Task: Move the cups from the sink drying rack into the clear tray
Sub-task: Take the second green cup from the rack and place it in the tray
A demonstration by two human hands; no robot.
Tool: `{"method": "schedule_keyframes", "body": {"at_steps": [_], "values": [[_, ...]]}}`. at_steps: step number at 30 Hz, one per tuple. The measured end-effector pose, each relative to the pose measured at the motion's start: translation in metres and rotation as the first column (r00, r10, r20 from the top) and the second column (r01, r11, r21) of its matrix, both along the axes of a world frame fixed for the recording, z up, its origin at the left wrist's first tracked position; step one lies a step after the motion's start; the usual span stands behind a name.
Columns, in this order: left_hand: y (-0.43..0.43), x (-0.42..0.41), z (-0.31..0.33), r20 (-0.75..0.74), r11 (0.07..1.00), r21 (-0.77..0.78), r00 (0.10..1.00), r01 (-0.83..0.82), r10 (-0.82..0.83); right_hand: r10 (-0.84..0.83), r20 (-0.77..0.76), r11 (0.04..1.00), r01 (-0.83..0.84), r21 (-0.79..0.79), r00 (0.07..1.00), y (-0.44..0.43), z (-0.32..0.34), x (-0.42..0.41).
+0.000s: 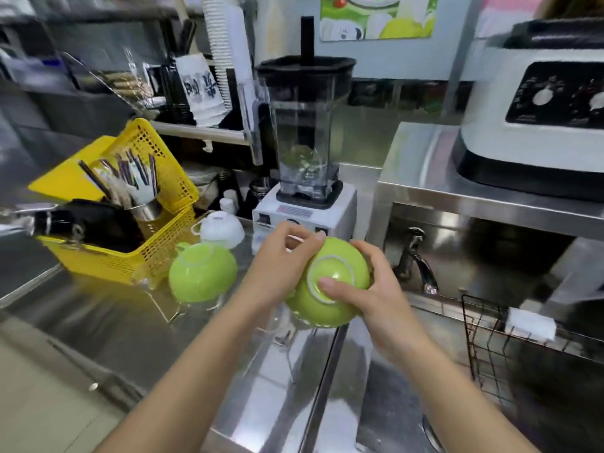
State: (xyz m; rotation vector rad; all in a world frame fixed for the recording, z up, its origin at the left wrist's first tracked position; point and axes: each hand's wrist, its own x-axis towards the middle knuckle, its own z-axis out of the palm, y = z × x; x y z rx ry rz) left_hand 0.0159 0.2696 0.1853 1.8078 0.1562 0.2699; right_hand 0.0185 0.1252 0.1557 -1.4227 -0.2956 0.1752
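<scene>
No writing can be read anywhere. The paper cup (202, 89) on the shelf bears large black brush characters, too blurred to make out. The blender base (304, 212) carries a small label, and the white machine (536, 103) has marks around its dials, all illegible.

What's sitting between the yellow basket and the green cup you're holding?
Another green cup, upside down, with a white cup behind it. The head view shows both, left of the held cup.

Bright, even indoor light glares off the steel counter (98, 325); motion blur and wide-angle bending smear the edges.
</scene>
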Motion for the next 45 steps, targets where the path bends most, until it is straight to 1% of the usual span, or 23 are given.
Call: {"method": "schedule_keyframes", "body": {"at_steps": [3, 5, 6, 8, 9, 10, 12, 13, 14, 16, 18, 20, 25, 31, 37, 42, 45], "values": [[0.030, 0.001, -0.006, 0.000, 0.979, 0.202, 0.999, 0.032, -0.032, -0.023, -0.118, 0.999, 0.028, 0.034, 0.993, 0.035, -0.007, 0.000], [0.047, 0.003, -0.010, -0.007, 0.953, 0.304, 1.000, 0.006, -0.005, -0.039, -0.171, 0.999, 0.038, -0.009, 0.985, 0.056, -0.014, 0.000], [0.055, 0.005, -0.012, -0.008, 0.947, 0.321, 1.000, 0.001, 0.002, -0.028, -0.186, 0.999, 0.021, -0.039, 0.982, 0.064, -0.017, 0.000], [0.069, 0.010, -0.014, -0.030, 0.951, 0.307, 1.000, 0.018, -0.010, 0.072, -0.198, 0.994, -0.086, -0.067, 0.978, 0.072, -0.019, 0.000], [0.075, 0.013, -0.015, -0.047, 0.955, 0.292, 0.998, 0.042, -0.029, 0.123, -0.180, 0.986, -0.140, -0.086, 0.976, 0.074, -0.019, 0.000], [0.081, 0.016, -0.017, -0.068, 0.955, 0.288, 0.997, 0.066, -0.049, 0.161, -0.158, 0.973, -0.183, -0.137, 0.974, 0.076, -0.018, -0.001], [0.087, 0.022, -0.020, -0.104, 0.942, 0.315, 0.991, 0.112, -0.083, 0.145, -0.107, 0.920, -0.174, -0.350, 0.984, 0.076, -0.020, 0.001], [0.089, 0.025, -0.023, -0.119, 0.934, 0.332, 0.988, 0.129, -0.094, 0.112, -0.072, 0.875, -0.133, -0.465, 0.991, 0.077, -0.021, 0.002], [0.089, 0.027, -0.025, -0.134, 0.927, 0.346, 0.986, 0.142, -0.101, 0.090, -0.029, 0.836, -0.091, -0.542, 0.996, 0.078, -0.022, 0.002], [0.090, 0.029, -0.027, -0.152, 0.917, 0.368, 0.983, 0.155, -0.105, 0.077, 0.064, 0.764, -0.018, -0.645, 0.995, 0.079, -0.020, 0.000], [0.093, 0.032, -0.029, -0.162, 0.911, 0.378, 0.981, 0.163, -0.109, 0.081, 0.164, 0.669, 0.068, -0.740, 0.983, 0.081, -0.018, -0.004], [0.095, 0.033, -0.029, -0.171, 0.899, 0.400, 0.978, 0.177, -0.116, 0.077, 0.248, 0.583, 0.158, -0.797, 0.966, 0.082, -0.017, -0.008], [0.093, 0.035, -0.034, -0.169, 0.859, 0.476, 0.978, 0.190, -0.122, 0.063, 0.291, 0.534, 0.214, -0.818, 0.955, 0.082, -0.024, -0.007], [0.091, 0.039, -0.039, -0.141, 0.806, 0.567, 0.984, 0.173, -0.112, 0.056, 0.350, 0.543, 0.266, -0.796, 0.935, 0.079, -0.031, -0.003], [0.091, 0.043, -0.045, -0.096, 0.806, 0.570, 0.987, 0.158, -0.125, 0.036, 0.327, 0.581, 0.247, -0.775, 0.944, 0.079, -0.035, -0.004], [0.092, 0.044, -0.043, -0.101, 0.809, 0.566, 0.988, 0.156, -0.120, 0.049, 0.304, 0.549, 0.229, -0.804, 0.951, 0.079, -0.035, -0.002], [0.090, 0.043, -0.043, -0.110, 0.811, 0.565, 0.988, 0.155, -0.112, 0.046, 0.301, 0.553, 0.227, -0.802, 0.953, 0.079, -0.038, -0.004]]}}
